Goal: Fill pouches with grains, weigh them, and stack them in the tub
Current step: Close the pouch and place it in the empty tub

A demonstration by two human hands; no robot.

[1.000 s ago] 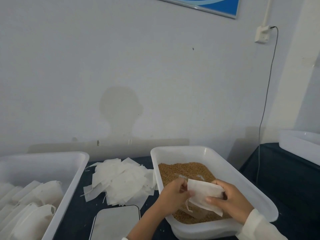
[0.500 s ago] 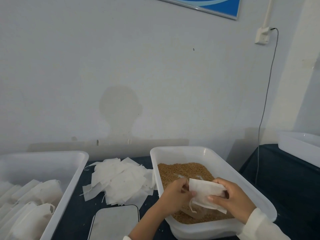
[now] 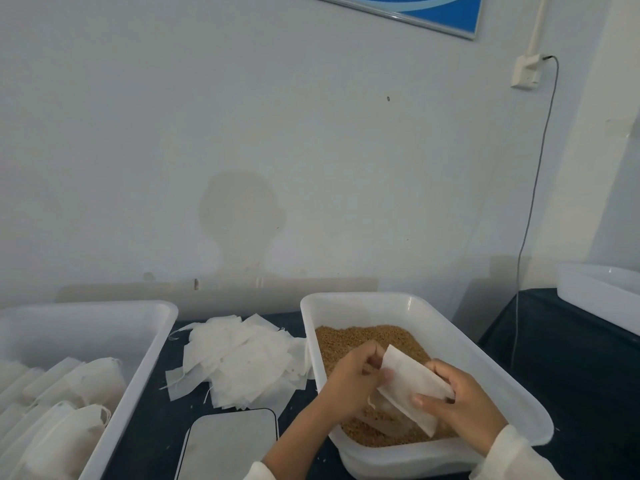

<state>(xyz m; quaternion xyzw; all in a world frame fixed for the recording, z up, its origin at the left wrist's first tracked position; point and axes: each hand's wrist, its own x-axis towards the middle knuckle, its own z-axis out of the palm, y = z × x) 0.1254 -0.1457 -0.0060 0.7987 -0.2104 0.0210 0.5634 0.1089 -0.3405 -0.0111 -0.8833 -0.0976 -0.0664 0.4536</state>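
A pale wall behind, a dark table (image 3: 156,424) below, and the work is laid out across it. On the left sits the tub (image 3: 138,368), already holding a good few filled pouches (image 3: 69,420) packed in rows, so plenty of the job looks done. In the middle lies a loose heap of empty pouches (image 3: 242,362), so plenty is left too. The scale (image 3: 230,445) waits bare at the near edge. Over the grain tray (image 3: 485,368), the left hand (image 3: 349,379) pinches one end of a flat white pouch (image 3: 412,386), fingers curled tight on it, while the right hand (image 3: 460,407) grips the other end, thumb pressed on top. The pouch hangs just above the brown grains (image 3: 349,337) and looks flat and unfilled. My read: it's being opened for filling, with weighing and stacking yet to come.
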